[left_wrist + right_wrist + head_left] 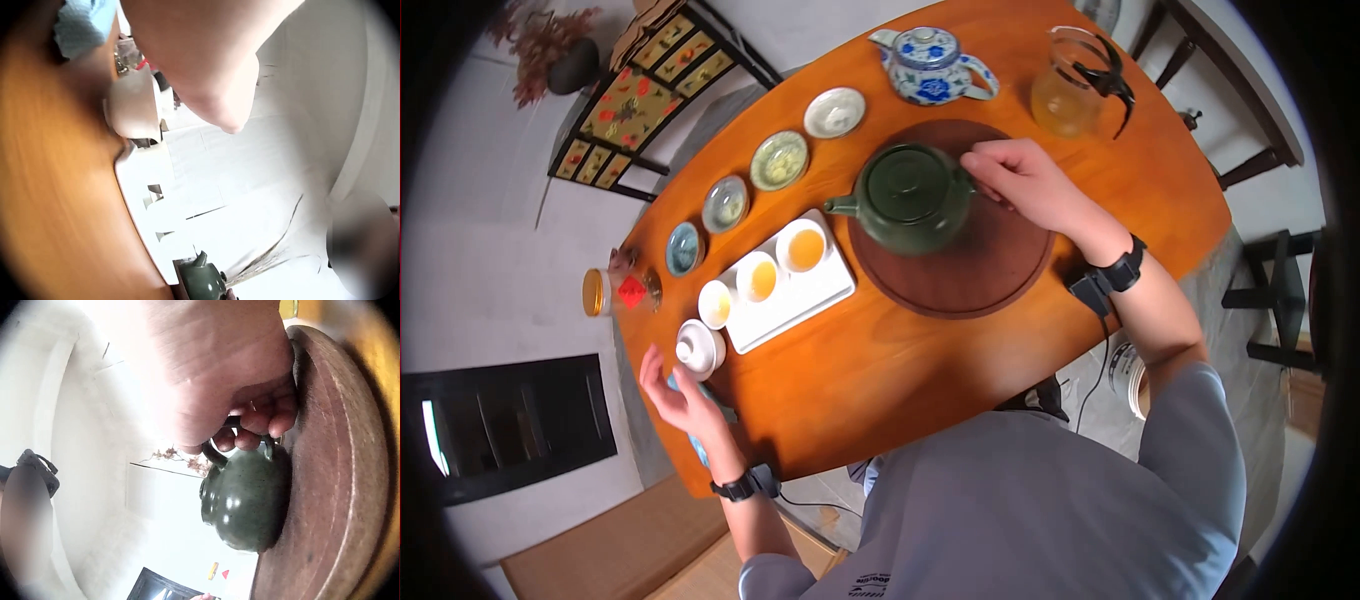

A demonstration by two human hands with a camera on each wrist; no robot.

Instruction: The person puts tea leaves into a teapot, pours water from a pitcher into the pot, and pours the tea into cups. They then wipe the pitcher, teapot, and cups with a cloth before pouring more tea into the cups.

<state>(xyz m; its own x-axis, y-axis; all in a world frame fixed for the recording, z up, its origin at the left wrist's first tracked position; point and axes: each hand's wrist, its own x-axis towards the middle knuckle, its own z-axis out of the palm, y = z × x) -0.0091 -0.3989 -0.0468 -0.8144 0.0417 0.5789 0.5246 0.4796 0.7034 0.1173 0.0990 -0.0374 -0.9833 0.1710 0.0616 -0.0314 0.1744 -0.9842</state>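
The right hand (1030,190) grips the handle of a dark green teapot (912,198), its lid on, over a round brown board (960,285). In the right wrist view the fingers of that hand (219,381) curl round the handle of the teapot (250,500), beside the board (325,487). The left hand (685,405) is raised near a white lidded bowl (700,348), fingers relaxed and holding nothing. A white tray (795,315) bears white cups of amber liquid (802,246) between the lidded bowl and the teapot.
Several patterned bowls (780,160) line the table's far side. A blue-and-white teapot (927,65) and a glass pitcher (1065,95) stand beyond the board. A light blue cloth (700,450) lies under the left wrist. At the left end are a gold-lidded jar (593,293) and small ornaments.
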